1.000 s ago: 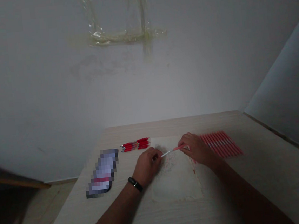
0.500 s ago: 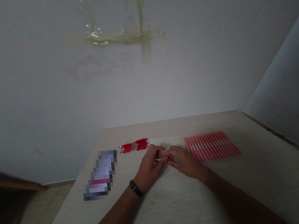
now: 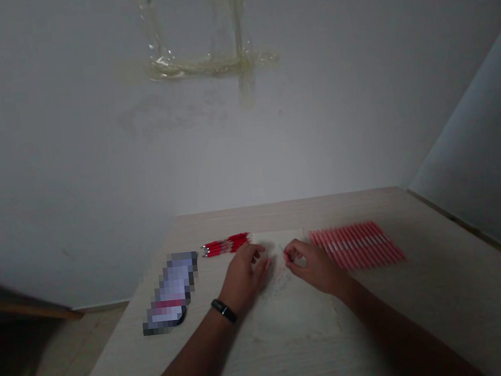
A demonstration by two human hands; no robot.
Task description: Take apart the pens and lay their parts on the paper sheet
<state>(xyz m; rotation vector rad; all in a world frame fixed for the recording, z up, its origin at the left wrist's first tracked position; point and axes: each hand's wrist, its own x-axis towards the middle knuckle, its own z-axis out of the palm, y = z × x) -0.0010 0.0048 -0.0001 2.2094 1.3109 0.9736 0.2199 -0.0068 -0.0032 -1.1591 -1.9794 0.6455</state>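
Red pens (image 3: pixel 226 245) lie in a small, tight bundle at the far side of a pale wood-grain table (image 3: pixel 442 293), their tips pointing left. Off to the right, pink pen barrels (image 3: pixel 357 246) sit side by side in a neat slanted row, close together. Between the two groups, a pale sheet of paper (image 3: pixel 295 317) lies flat on the tabletop, so close in colour that its edges barely show, with faint marks near the hands.

The person's left hand (image 3: pixel 245 276), with a black wristband (image 3: pixel 224 310), rests over the near side of the bundle's end of the sheet, fingers curled. Whether it holds anything can't be made out, as the fingertips are blurred. The right hand (image 3: pixel 314 267) sits just beside the pink row, thumb and forefinger drawn together. If something small is pinched there, it is too faint to tell. The two hands are near each other but apart.

The table meets a bare grey wall (image 3: pixel 317 140) marked with strips of old, yellowed tape (image 3: pixel 203 66). Below left, a dark piece of furniture (image 3: pixel 6 318) is cut off by the frame, above a tiled floor (image 3: pixel 93 351). A packet (image 3: pixel 170 292) left of the hands is pixelated beyond reading, showing only a red band, and no writing can be read anywhere.
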